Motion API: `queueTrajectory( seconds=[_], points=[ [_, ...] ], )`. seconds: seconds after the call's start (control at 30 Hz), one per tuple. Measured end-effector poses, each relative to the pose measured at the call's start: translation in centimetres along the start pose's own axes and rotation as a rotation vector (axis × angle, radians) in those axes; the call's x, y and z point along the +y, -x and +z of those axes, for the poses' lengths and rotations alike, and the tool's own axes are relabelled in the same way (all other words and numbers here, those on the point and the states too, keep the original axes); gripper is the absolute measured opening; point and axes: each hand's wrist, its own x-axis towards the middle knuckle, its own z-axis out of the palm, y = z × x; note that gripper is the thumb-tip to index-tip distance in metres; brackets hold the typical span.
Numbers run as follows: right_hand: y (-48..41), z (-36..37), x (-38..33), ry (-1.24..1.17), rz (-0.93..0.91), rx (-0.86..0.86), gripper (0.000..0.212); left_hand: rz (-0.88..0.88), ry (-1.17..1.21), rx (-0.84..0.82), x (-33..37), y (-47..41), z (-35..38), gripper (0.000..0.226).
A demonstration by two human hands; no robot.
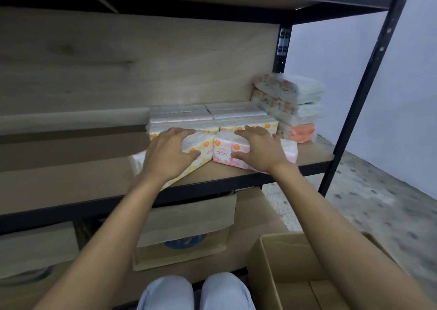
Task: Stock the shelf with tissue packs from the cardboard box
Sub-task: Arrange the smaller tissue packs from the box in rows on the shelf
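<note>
While both arms reach forward, the left hand lies over a soft yellow tissue pack in shiny plastic wrap. Its fingers are spread wide and bent down over the top. The thumb presses on the near side, so the hand grips the pack. The right hand does the same on a pink tissue pack with white and orange print. Its fingers curl over the top and the thumb holds the front face.

Both packs sit on the front part of the brown wooden shelf board, which has a black metal frame. They meet at one corner and make a V shape. The yellow tissue pack is turned at a slant, and its near end reaches the front edge of the board.

Right behind them lie flat rows of pale tissue packs. To the right stands a taller pile of wrapped tissue packs, close to the black post, with an orange one at the bottom.

An open brown cardboard box sits low on the right, under the right arm. More cardboard boxes sit below the shelf. Two knees in light blue trousers show at the bottom. The grey speckled floor and a pale wall are on the right.
</note>
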Motion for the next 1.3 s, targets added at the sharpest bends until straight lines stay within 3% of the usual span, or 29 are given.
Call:
queueTrajectory(
  seconds=[0.1, 0.2, 0.4, 0.67, 1.3],
  points=[
    [-0.2, 1.4, -0.1, 0.132, 0.058, -0.047, 0.072, -0.066, -0.225, -0.118, -0.5, -0.6, 1.9, 0.062],
    [-0.2, 2.0, 0.4, 0.178, 0.042, 0.006, 0.071, -0.037, -0.322, -0.098, -1.1, -0.9, 2.5, 0.056],
    [-0.3, 2.0, 2.9, 0.166, -0.065, 0.056, 0.074, 0.068, -0.312, -0.065, -2.7, -0.7, 2.2, 0.051],
    [-1.6, 1.4, 7.0, 0.05, -0.179, 0.006, 0.072, 0.225, -0.232, -0.16, -4.2, -1.9, 1.3, 0.057],
    [-5.3, 3.4, 10.9, -0.042, -0.242, 0.049, 0.072, 0.241, -0.125, -0.108, -5.4, -4.5, 4.8, 0.051]
  ],
)
